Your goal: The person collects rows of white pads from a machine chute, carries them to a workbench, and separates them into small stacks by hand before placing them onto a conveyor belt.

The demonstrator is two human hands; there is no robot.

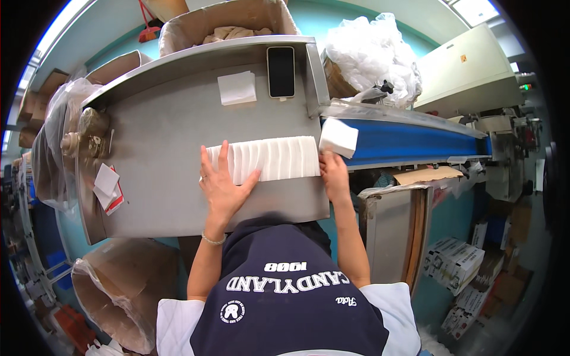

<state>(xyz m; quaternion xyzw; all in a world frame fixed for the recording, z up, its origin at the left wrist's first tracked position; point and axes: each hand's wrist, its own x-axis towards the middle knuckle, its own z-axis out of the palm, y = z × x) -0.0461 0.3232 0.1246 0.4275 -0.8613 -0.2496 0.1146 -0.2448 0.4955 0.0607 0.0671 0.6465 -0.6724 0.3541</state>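
A row of white folded tissues [279,159] stands on edge, packed side by side, on the steel table [160,136] in front of me. My left hand [224,181] rests over the row's left end, fingers spread and thumb along its near side. Just past the row's right end, my right hand [335,171] pinches the lower corner of a white tissue bundle [339,138]. That bundle lies tilted over the near end of a blue conveyor belt [409,140]; the fingertips are partly hidden.
A phone [281,72] and white sheets [237,88] lie toward the table's far side. At the left edge are a metal fitting [89,135] and small papers [107,183]. Cardboard boxes [228,21] and a plastic-filled bag [374,56] stand beyond; a lined carton [127,291] is near left.
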